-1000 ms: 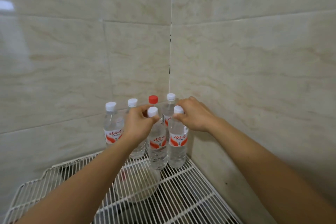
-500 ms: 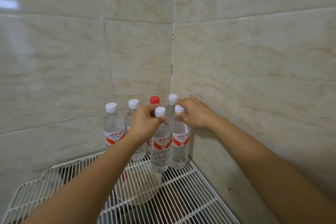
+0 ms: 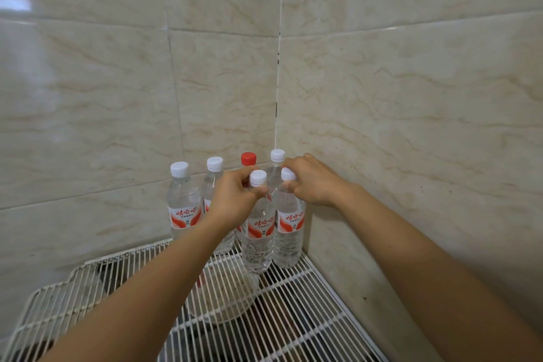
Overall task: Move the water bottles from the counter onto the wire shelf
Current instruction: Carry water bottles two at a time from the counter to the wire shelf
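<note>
Several clear water bottles with red-and-white labels stand upright in the back corner of a white wire shelf. My left hand grips the neck of a front bottle with a white cap. My right hand grips the neck of the bottle beside it, nearest the right wall. Both bottles rest on the shelf wires. Behind them stand a white-capped bottle at the left, another partly hidden by my left hand, a red-capped one and a white-capped one in the corner.
Glossy beige tiled walls meet in a corner right behind the bottles and close off the shelf at the back and right. A round pale bowl shows through the wires below the shelf. The shelf's left rim curves forward.
Both hands keep their hold on the two front bottles. The bottle in my left hand has shifted right, closer to the one in my right hand.
</note>
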Demonstrator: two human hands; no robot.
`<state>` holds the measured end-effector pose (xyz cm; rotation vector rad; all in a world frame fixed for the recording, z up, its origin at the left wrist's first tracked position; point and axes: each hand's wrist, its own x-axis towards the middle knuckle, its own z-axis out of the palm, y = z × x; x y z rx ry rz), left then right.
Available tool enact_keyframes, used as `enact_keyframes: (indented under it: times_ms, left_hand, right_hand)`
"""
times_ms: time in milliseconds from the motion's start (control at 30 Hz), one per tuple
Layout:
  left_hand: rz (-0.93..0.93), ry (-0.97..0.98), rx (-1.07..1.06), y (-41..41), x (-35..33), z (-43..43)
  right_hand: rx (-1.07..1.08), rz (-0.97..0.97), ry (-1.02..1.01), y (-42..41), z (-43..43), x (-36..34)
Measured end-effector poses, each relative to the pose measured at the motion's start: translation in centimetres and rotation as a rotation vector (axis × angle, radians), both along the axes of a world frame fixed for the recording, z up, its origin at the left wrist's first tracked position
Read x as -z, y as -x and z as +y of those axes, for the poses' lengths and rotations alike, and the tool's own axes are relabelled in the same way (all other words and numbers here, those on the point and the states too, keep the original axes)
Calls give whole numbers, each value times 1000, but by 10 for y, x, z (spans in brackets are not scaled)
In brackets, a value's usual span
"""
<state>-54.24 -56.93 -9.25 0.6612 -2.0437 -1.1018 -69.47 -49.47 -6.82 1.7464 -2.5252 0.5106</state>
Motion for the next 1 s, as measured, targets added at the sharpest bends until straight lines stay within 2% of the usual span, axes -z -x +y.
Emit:
enact_keyframes:
  times_ms: [133, 300, 400, 533, 633, 767, 867, 1000]
  left_hand:
    - [16, 46, -5, -3, 8, 2]
    - [-45, 50, -32, -9, 22, 4]
    - [-105, 133, -92, -20, 28, 9]
    - [-173, 169, -174, -48, 38, 10]
    - [-218, 201, -208, -80, 46, 7]
    - [-287, 224, -312, -136, 56, 5]
    - [-370, 270, -386, -192, 65, 3]
    - [-419, 227, -493, -290, 78, 7]
  right_hand:
    - [-14, 4, 31, -3, 4, 5]
    - [-19, 51, 110, -12, 14, 12]
    - [13, 95, 148, -15, 17, 18]
    - [39, 133, 290, -35, 18, 20]
    - [-41, 124, 397, -71, 19, 20]
    - [-214, 107, 426, -131, 7, 32]
    - [-309, 87, 366, -185, -4, 51]
    - [-409, 58, 238, -269, -14, 82]
